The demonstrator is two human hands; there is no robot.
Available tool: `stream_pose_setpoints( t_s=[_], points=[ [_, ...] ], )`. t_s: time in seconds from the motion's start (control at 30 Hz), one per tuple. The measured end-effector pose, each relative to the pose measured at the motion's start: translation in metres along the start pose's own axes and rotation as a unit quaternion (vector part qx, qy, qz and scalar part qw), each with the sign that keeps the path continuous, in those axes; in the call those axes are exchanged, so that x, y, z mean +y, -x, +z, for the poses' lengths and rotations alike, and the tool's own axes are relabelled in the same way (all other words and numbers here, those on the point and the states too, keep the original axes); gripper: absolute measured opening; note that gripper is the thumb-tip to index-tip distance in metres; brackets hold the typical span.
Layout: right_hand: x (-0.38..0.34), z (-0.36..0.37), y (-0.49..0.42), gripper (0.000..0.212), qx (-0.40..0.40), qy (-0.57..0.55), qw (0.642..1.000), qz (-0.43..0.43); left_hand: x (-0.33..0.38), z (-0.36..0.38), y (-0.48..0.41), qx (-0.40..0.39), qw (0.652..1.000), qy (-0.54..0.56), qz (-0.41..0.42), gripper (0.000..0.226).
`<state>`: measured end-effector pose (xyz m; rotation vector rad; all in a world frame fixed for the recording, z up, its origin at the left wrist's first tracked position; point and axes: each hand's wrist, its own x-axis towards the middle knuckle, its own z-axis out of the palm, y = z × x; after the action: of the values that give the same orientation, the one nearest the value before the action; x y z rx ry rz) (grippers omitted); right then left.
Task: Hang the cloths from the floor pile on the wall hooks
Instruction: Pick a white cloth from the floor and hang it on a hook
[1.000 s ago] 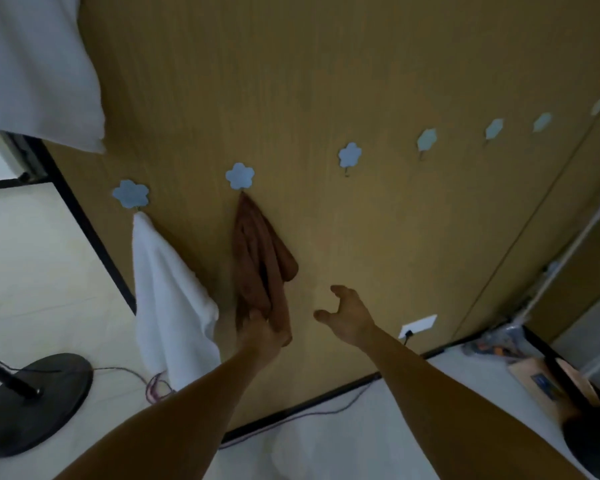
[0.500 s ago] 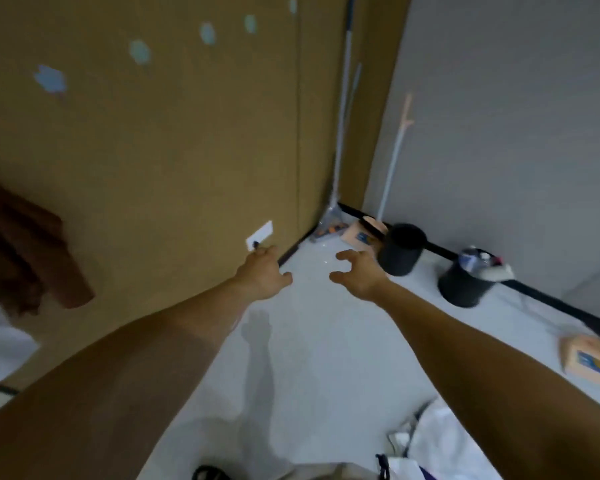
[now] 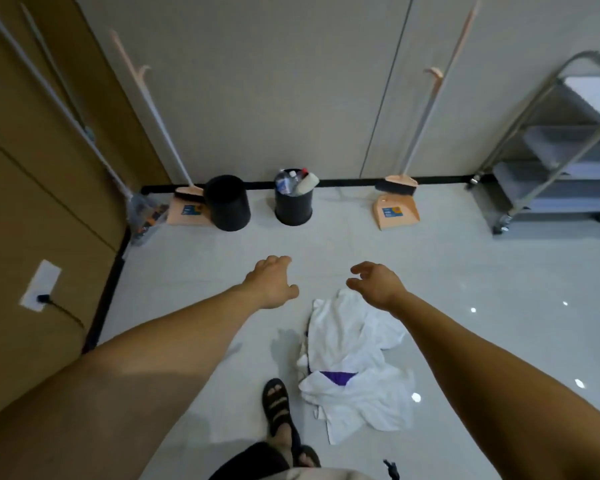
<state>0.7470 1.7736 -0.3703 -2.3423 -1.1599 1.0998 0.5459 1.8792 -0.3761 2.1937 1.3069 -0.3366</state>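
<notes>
A pale glossy floor [image 3: 465, 258] fills most of the view, meeting a grey panelled wall [image 3: 257, 81] at the far side and a brown wooden wall [image 3: 21, 188] on the left. A grey metal trolley [image 3: 551, 168] with shelves stands at the far right against the grey wall. Two bare forearms reach forward from the bottom corners. Between them, nearer the right arm, the pile of cloths [image 3: 347, 341] lies crumpled on the floor, mostly white with a purple cloth [image 3: 338, 376] showing in its middle. Along the grey wall stand an empty-looking black bin [image 3: 227, 202] and, just beside it, a second black bin [image 3: 293, 206] holding bottles. A peach dustpan [image 3: 186, 213] sits to the left of the bins and another dustpan [image 3: 395, 211] well to their right, each with a long-handled broom [image 3: 397, 185] propped above it. The left grip [image 3: 271, 282] hangs over bare floor, fingers loosely curled and spread, holding nothing. The right grip [image 3: 378, 284] hovers at the far edge of the pile, fingers likewise slack and apart, with no cloth in it. A sandalled foot [image 3: 278, 407] stands just left of the pile. A white socket [image 3: 40, 285] with a black plug sits low on the wooden wall.
</notes>
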Motion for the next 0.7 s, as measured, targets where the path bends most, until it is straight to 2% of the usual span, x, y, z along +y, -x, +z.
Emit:
stream_pose_setpoints(
  t_s=[0.2,0.33,0.53,0.7],
  points=[
    [0.089,0.009,-0.054,0.047,-0.012,-0.049,0.990,0.132,0.032,0.069,-0.097,-0.101,0.994,-0.022,0.046,0.074],
    [0.153,0.043,-0.106,0.047,-0.017,-0.073,0.978,0.196,0.028,0.139,-0.155,-0.145,0.989,-0.027,0.032,0.069],
    [0.273,0.151,-0.201,0.048,-0.043,-0.061,0.963,0.260,0.007,0.288,-0.234,-0.206,0.978,-0.004,-0.014,0.052],
    [0.361,0.267,-0.277,0.043,-0.070,-0.074,0.947,0.304,-0.031,0.413,-0.291,-0.215,0.976,0.011,-0.044,0.065]
  ],
)
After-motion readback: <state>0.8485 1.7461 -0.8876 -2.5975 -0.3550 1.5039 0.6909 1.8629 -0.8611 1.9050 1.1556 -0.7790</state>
